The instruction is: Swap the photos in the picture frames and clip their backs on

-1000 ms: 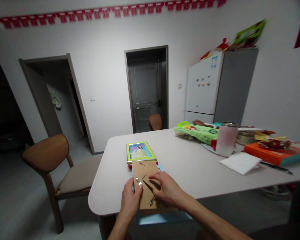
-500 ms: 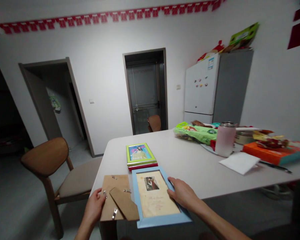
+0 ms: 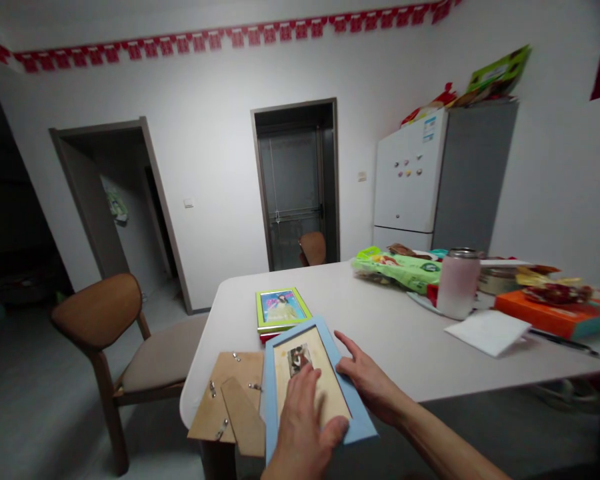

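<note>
A light-blue picture frame (image 3: pixel 272 380) with a cream printed sheet in it is tilted at the table's near edge. My right hand (image 3: pixel 367 375) grips its right side, thumb on the border and index finger stretched out. Over the lower part of the picture lies my left hand (image 3: pixel 303 420), fingers spread; whether it presses on the surface I cannot tell. To the left is a brown backing board (image 3: pixel 207 407) with metal clips and a stand leg, partly past the table edge. Behind the blue frame, a green picture frame (image 3: pixel 307 313) rests on a red one (image 3: pixel 264 339).
On the right of the white table (image 3: pixel 340 287) are a green bag (image 3: pixel 405 272), a pink jar (image 3: pixel 457 287), folded white paper (image 3: pixel 487 331), a black pen (image 3: pixel 570 343) and an orange box (image 3: pixel 535 310). A wooden chair (image 3: pixel 100 310) stands at the left.
My left hand has left the backing board and moved right, onto the picture. The blue frame has turned and now covers part of the red frame. The backing board has rotated slightly.
</note>
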Action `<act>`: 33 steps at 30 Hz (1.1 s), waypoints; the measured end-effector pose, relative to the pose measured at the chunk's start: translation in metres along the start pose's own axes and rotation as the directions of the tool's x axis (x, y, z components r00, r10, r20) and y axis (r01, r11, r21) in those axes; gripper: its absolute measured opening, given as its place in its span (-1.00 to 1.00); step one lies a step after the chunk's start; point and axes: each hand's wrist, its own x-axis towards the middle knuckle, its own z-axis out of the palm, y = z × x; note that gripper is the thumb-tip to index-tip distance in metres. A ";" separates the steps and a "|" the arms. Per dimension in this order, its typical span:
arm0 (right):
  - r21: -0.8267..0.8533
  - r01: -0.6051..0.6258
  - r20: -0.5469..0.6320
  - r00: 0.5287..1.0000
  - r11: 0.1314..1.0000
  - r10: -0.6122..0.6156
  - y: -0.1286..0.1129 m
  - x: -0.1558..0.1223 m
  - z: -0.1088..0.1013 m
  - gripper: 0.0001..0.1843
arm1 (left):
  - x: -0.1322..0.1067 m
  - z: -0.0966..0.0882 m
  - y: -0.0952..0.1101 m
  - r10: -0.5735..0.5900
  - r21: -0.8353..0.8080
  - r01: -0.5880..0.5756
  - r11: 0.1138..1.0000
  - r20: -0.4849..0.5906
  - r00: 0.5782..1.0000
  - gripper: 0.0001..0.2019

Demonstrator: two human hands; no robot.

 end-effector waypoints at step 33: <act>-0.913 -0.017 -0.145 0.948 0.408 -0.285 0.052 0.038 -0.047 -0.55 | -0.037 -0.055 -0.086 -0.228 0.122 0.301 0.946 -0.412 0.882 -0.62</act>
